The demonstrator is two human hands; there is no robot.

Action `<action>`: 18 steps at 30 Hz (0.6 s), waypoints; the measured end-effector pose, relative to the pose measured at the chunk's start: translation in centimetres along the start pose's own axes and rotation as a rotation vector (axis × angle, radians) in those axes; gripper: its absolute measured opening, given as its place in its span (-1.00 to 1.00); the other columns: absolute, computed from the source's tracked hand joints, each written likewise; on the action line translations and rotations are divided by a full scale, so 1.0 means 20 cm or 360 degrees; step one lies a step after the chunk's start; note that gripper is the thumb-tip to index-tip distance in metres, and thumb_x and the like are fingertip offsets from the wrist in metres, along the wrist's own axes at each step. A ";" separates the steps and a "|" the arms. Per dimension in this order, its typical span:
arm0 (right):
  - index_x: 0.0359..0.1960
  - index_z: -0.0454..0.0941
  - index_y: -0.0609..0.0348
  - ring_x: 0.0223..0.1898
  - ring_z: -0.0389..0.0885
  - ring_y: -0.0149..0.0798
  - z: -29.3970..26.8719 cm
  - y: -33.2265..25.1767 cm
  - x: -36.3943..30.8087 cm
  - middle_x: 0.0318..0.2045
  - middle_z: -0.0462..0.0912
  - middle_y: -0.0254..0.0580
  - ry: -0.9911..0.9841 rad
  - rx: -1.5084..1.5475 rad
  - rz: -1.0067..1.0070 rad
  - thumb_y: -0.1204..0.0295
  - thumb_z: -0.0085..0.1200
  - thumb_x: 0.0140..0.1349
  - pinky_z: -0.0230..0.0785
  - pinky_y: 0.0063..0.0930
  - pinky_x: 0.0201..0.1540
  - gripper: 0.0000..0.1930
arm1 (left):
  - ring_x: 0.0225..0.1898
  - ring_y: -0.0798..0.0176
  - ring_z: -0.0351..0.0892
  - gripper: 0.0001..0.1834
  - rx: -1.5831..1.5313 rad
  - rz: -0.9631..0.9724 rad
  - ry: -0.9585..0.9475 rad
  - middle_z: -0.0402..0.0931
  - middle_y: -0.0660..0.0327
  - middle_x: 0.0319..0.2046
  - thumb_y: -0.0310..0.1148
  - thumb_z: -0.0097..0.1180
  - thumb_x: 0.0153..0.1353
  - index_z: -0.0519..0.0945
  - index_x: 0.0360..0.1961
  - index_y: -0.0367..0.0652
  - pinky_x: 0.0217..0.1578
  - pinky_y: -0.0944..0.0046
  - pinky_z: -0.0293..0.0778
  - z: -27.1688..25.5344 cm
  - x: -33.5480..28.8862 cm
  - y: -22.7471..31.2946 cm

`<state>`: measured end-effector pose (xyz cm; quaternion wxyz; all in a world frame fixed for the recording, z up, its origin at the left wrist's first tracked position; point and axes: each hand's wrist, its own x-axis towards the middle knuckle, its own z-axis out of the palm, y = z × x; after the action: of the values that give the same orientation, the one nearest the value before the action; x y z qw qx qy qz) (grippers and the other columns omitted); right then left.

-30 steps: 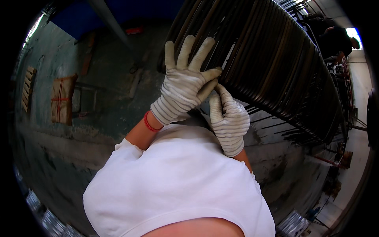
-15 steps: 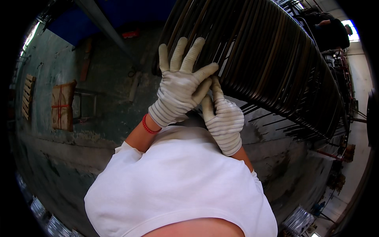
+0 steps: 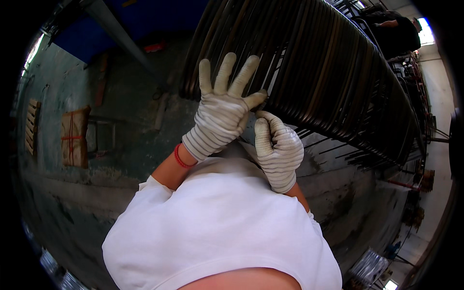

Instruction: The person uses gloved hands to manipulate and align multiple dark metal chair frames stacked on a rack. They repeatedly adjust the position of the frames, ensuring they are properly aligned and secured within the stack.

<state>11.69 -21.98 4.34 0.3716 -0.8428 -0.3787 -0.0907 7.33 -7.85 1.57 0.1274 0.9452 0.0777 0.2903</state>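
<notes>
Both my hands wear off-white ribbed gloves and are held close together in front of a big dark stack of bent metal tubes (image 3: 333,63). My left hand (image 3: 221,113), back up, has three fingers spread; its index finger reaches right to the rounded tube ends, and its thumb is hidden. Just below that fingertip, my right hand (image 3: 280,152) has its thumb and curled forefinger drawn close together. Whatever lies between the right fingertips, if anything, cannot be made out. A red bead bracelet (image 3: 181,157) circles my left wrist.
Left on the green floor stand a brown bundle tied with red cord (image 3: 74,137) and a wooden pallet (image 3: 32,126). A grey metal post (image 3: 113,31) rises beside a blue panel (image 3: 154,17). A person in dark clothes (image 3: 398,36) is beyond the stack, far right.
My right hand's fingers have curled in and dropped slightly below my left index finger. My left thumb has gone out of sight. The view has shifted slightly.
</notes>
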 end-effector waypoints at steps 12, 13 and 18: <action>0.10 0.52 0.18 -0.68 0.54 -0.11 0.04 0.03 -0.01 -0.65 0.58 -0.07 -0.0253 -0.0362 0.0110 0.40 0.09 0.17 0.40 -0.36 -0.57 -0.57 | 0.41 -0.14 -0.05 -0.47 -0.0220 -0.0040 0.0129 0.09 0.09 0.38 -0.48 0.09 -0.01 0.59 0.03 0.29 0.35 -0.29 -0.43 -0.01 0.01 0.00; 0.08 0.53 0.18 -0.67 0.55 -0.10 0.05 0.04 -0.02 -0.65 0.58 -0.07 -0.0263 -0.0400 0.0101 0.40 0.09 0.17 0.39 -0.34 -0.57 -0.59 | 0.41 -0.14 -0.06 -0.49 -0.0189 -0.0004 0.0119 0.09 0.10 0.39 -0.45 0.11 0.01 0.60 0.02 0.31 0.35 -0.29 -0.43 0.00 0.02 0.01; -0.01 0.53 0.20 -0.67 0.54 -0.10 0.08 0.09 -0.04 -0.73 0.52 -0.13 -0.0353 -0.0521 0.0028 0.32 0.11 0.16 0.42 -0.28 -0.53 -0.63 | 0.42 -0.11 -0.08 -0.54 -0.0090 0.0110 0.0122 0.05 0.15 0.40 -0.24 0.20 -0.01 0.61 -0.01 0.43 0.35 -0.31 -0.45 0.07 0.02 0.03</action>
<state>12.13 -22.07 1.80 0.1863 -0.9000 -0.3902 -0.0543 8.51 -8.65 0.75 0.1409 0.9315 0.0417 0.3327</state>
